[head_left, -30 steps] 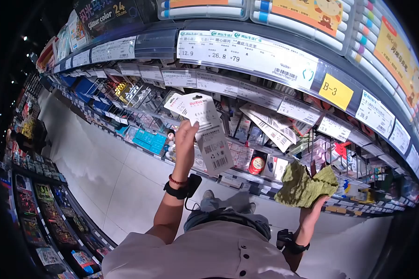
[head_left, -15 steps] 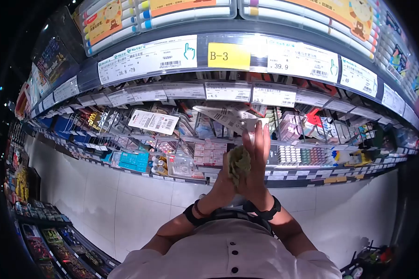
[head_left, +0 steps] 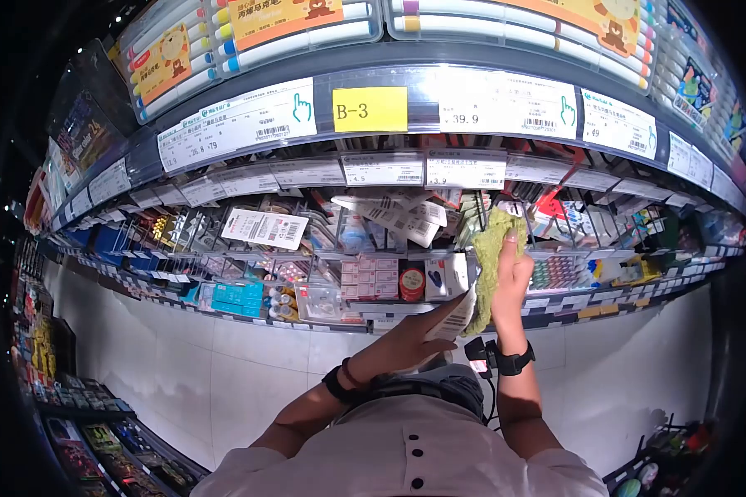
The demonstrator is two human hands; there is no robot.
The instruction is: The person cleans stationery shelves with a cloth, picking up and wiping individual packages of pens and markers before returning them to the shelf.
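My left hand is low in front of the shelves, closed on a white packet with a barcode, held tilted. Close on its right, my right hand grips a green cloth, which hangs spread out along the hand and up over the shelf edge. The packet's upper edge meets the lower part of the cloth. Beyond the hands, several white-backed packets jut out at angles from the hooks. A red round tin and a white box stand on the shelf behind my left hand.
A price rail with a yellow B-3 tag runs across above, under boxes of markers. Another barcoded packet sticks out at left. Pink boxes and a turquoise pack fill the lower shelf. Tiled floor lies below.
My hands were together around the bunched cloth. They have parted: the right moved right with the cloth, now unfolded, and a barcoded packet shows in my left hand. The view shifted slightly right.
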